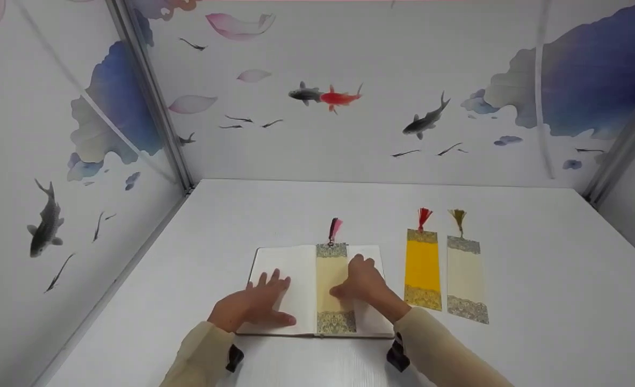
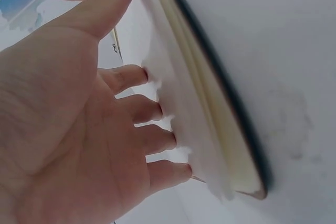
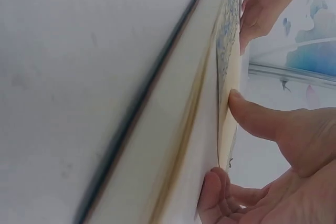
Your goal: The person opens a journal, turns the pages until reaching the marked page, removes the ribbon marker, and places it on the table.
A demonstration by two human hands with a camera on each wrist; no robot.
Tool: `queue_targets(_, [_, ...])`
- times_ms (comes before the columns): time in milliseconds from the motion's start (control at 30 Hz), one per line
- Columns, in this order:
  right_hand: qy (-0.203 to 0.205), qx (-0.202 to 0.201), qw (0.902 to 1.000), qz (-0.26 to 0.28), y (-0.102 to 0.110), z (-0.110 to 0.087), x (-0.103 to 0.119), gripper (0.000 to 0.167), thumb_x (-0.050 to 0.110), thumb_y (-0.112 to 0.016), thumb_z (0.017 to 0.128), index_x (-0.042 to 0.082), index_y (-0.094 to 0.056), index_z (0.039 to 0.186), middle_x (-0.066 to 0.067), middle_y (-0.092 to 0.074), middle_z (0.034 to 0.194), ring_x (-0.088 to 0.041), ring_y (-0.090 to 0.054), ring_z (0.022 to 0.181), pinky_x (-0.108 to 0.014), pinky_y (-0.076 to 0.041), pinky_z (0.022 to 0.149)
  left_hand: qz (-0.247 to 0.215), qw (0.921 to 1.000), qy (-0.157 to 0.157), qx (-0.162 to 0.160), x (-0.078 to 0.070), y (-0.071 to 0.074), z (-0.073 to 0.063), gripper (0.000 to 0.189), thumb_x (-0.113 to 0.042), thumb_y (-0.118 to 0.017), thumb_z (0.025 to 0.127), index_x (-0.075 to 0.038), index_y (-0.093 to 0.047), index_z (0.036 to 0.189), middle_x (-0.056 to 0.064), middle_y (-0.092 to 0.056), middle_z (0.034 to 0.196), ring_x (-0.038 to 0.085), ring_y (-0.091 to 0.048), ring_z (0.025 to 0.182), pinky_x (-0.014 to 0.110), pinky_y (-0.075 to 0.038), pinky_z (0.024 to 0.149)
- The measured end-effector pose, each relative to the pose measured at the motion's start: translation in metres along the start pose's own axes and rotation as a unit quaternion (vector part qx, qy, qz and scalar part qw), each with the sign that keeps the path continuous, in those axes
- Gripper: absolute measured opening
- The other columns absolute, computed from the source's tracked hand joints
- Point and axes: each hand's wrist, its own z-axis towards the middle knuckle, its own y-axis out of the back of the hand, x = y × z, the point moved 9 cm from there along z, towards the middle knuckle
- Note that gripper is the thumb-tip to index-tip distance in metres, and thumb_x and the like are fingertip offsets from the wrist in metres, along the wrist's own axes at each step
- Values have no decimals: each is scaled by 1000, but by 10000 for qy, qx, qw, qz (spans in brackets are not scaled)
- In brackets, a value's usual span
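Observation:
An open notebook (image 1: 290, 258) with blank pages lies in front of me. My left hand (image 1: 255, 307) rests on its left page, fingers spread, and in the left wrist view the fingertips (image 2: 170, 139) touch the paper. Along the centre fold of the notebook lies a cream bookmark (image 1: 331, 274) with patterned ends and a pink and dark tassel (image 1: 334, 230). My right hand (image 1: 365, 282) holds this bookmark by its right side. Its thumb (image 3: 257, 116) is on the bookmark's face, while the other fingers (image 3: 212, 195) curl at the edge over the right page.
On the white table (image 1: 554, 258), right of the notebook, lie a yellow bookmark (image 1: 423, 263) with a red tassel and a pale bookmark (image 1: 465, 274) with an olive tassel. Printed wall panels (image 1: 350, 145) stand behind and at the sides.

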Motion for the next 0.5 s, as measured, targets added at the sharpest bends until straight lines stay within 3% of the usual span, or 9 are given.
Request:
queue_targets(233, [-198, 277, 9993, -127, 3, 2, -3, 83, 22, -89, 73, -17, -42, 129, -25, -63, 105, -25, -53, 82, -41, -52, 80, -25, 10000, -36, 21, 0, -3, 0, 92, -47, -70, 91, -9, -23, 160, 18, -6, 169, 41, -2, 157, 60, -8, 125])
queue_targets(333, [-288, 469, 9985, 71, 2, 5, -10, 58, 20, -89, 73, -9, -52, 107, -14, -58, 85, -21, -50, 69, -33, -49, 64, -2, 10000, -39, 2, -1, -4, -1, 91, -46, -70, 91, -9, -23, 160, 19, -7, 169, 42, -3, 157, 60, -9, 125])
queue_targets(433, [-385, 580, 9972, 280, 4, 10, -18, 42, 21, -86, 77, 0, -53, 91, -6, -48, 73, -17, -49, 58, -25, -43, 52, 47, 10000, -13, -45, -2, -1, -1, 91, -46, -70, 91, -9, -24, 160, 19, -8, 169, 41, -4, 157, 60, -10, 125])
queue_targets(500, [-474, 617, 9963, 356, 7, 13, -25, 38, 23, -83, 82, -1, -55, 94, -6, -50, 74, -17, -51, 58, -24, -45, 52, 76, 10000, -14, -51, -2, -1, -2, 91, -46, -70, 91, -9, -24, 160, 19, -8, 169, 41, -5, 157, 60, -11, 125])
